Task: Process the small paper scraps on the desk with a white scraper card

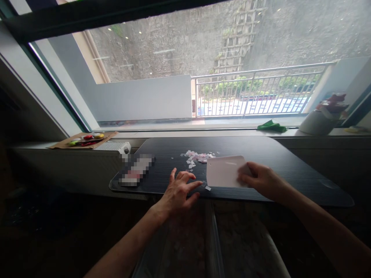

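In the head view, my right hand (256, 175) grips the right edge of a flat white sheet (224, 170) with rounded corners, a small dark hole showing near its upper left. The sheet is tilted over the dark table (174, 144). My left hand (182, 189) is open at the table's near edge, fingers spread and palm down. Its index fingertip lies close to a small white scrap (208, 188); whether they touch, I cannot tell. A loose heap of pale pink and white paper scraps (198, 156) lies beyond, between both hands.
A pixelated flat object (136, 170) lies at the table's left. Behind are a radiator (113, 147) and cardboard with colourful items (87, 139). On the windowsill sit a green cloth (271, 126) and a pale rounded object (321, 117). A large window closes off the far side.
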The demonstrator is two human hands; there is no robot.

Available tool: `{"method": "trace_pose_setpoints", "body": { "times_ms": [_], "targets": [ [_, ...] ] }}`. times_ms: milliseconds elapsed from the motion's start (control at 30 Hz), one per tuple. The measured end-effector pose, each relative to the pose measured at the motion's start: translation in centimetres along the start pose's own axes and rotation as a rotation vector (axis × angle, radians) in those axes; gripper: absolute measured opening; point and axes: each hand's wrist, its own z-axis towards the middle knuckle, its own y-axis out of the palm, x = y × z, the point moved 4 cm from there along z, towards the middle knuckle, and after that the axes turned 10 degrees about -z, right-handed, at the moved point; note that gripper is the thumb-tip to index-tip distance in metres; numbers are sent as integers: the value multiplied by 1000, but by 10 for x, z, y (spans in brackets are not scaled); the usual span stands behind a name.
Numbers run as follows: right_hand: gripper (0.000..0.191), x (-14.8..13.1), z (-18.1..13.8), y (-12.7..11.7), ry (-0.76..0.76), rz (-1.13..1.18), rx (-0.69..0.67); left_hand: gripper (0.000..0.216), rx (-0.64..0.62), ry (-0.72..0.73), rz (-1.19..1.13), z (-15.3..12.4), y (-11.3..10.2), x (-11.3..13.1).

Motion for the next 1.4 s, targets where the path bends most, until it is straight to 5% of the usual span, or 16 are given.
{"method": "trace_pose_setpoints", "body": {
  "times_ms": [167,433,733,1067,1400],
  "targets": [
    [21,12,-3,-7,26,-32,16,28,-54,-28,22,5,2,-1],
    [20,22,-1,1,51,124,-44,21,101,-51,1,-4,-11,-21],
    [26,64,3,-44,212,213,-37,17,319,-78,78,-13,-12,-37],
    [10,79,8,-14,299,271,-110,20,295,-57,107,-13,-11,-37],
    [24,58,-5,-8,298,335,-258,20,299,-40,107,-14,-10,-40]
  ]
}}
